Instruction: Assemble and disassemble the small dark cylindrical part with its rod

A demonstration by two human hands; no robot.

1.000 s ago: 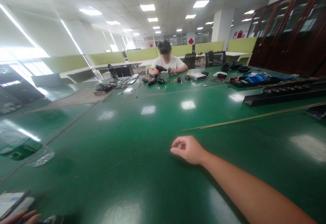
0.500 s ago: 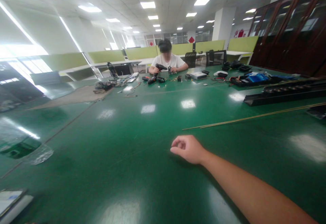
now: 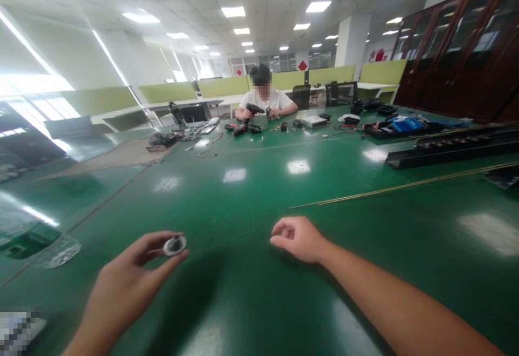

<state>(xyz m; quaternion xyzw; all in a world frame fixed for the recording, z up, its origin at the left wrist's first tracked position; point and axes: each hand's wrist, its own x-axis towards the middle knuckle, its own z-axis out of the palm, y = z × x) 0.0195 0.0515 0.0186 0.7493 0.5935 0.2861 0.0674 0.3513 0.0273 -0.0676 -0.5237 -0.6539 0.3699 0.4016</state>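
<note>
Between the thumb and fingertips of my left hand [image 3: 125, 280] is a small round piece [image 3: 175, 245] with a white rim and a dark middle; its exact kind is unclear. This hand is raised over the green table [image 3: 227, 302] at the lower left and casts a shadow on it. My right hand [image 3: 300, 239] rests on the tabletop with its fingers loosely curled inward, and nothing shows in it. Two thin brass-coloured rods [image 3: 389, 187] lie just beyond my right hand.
A clear plastic bottle [image 3: 36, 245] lies at the left. Black channel pieces [image 3: 450, 150] are at the right. Across the table sits a person [image 3: 263, 99] with a power drill [image 3: 253, 109] near the hands, among several small parts and a white box [image 3: 314, 121].
My left hand has come into view from the lower left, holding the small round piece. My right hand stays curled in the same place on the table.
</note>
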